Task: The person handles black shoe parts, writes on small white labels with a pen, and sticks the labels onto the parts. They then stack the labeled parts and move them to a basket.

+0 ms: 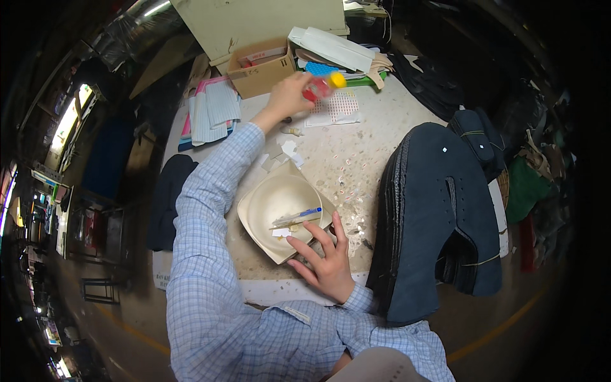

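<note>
Yellow-capped translucent red bottle is in the left hand, grip closed, beyond the square-rimmed cream bowl, right hand loosely spread at its rim.

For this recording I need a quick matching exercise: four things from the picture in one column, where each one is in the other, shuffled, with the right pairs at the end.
Things
1. yellow-capped bottle
2. slim blue-ended tool
3. stack of dark cut pieces
4. cardboard box

Places
A. at the right side of the table
B. inside the cream bowl
C. at the far side of the table, left of the middle
D. in the left hand

Right pairs: 1-D, 2-B, 3-A, 4-C
</note>
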Demonstrator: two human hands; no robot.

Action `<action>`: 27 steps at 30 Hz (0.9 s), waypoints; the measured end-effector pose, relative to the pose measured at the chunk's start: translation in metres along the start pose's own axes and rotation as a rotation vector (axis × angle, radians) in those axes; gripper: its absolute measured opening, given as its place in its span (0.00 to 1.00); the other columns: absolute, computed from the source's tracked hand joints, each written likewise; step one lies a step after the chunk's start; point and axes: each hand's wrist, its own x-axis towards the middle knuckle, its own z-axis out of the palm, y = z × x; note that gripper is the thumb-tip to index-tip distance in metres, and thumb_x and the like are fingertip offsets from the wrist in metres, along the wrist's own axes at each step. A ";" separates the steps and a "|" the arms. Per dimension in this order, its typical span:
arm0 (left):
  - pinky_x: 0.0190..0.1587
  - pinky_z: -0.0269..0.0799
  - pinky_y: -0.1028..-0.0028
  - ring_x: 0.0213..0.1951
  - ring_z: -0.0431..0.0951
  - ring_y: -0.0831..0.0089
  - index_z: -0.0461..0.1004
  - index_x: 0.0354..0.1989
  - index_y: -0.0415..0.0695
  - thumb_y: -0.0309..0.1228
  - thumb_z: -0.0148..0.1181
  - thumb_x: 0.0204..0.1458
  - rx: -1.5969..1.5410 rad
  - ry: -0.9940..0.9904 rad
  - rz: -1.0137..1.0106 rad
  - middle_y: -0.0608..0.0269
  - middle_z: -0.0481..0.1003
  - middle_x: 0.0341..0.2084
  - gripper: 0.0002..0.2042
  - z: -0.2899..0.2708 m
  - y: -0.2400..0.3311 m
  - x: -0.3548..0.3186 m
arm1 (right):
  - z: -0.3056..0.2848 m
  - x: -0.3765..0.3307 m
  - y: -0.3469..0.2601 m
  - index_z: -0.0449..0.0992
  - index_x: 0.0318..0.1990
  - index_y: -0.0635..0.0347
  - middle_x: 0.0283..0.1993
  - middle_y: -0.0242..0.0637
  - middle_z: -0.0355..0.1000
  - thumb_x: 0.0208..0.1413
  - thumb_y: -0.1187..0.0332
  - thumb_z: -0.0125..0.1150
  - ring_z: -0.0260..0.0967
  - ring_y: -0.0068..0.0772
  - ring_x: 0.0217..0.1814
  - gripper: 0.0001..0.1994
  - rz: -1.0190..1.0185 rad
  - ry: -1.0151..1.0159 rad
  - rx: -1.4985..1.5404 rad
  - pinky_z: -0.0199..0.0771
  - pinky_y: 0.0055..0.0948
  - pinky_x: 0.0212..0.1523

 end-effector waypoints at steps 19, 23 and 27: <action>0.52 0.69 0.71 0.48 0.76 0.71 0.69 0.57 0.43 0.42 0.49 0.62 -0.655 -0.483 -0.237 0.58 0.76 0.46 0.20 -0.098 0.002 -0.095 | -0.016 0.010 -0.002 0.77 0.49 0.50 0.49 0.34 0.69 0.48 0.64 0.67 0.59 0.49 0.59 0.18 0.009 0.130 0.077 0.56 0.38 0.58; 0.51 0.69 0.70 0.47 0.76 0.65 0.62 0.62 0.41 0.41 0.52 0.60 -0.521 -0.761 -0.012 0.49 0.75 0.47 0.25 -0.129 0.070 -0.171 | -0.024 0.024 -0.018 0.78 0.45 0.52 0.38 0.33 0.71 0.48 0.66 0.65 0.63 0.39 0.54 0.14 0.094 0.094 -0.016 0.57 0.36 0.53; 0.42 0.73 0.65 0.39 0.79 0.56 0.61 0.60 0.41 0.37 0.57 0.54 -0.571 -0.741 -0.141 0.45 0.77 0.40 0.26 -0.142 0.095 -0.213 | -0.038 0.027 -0.037 0.80 0.42 0.52 0.39 0.30 0.75 0.48 0.67 0.64 0.66 0.39 0.56 0.12 0.054 -0.112 -0.192 0.57 0.42 0.56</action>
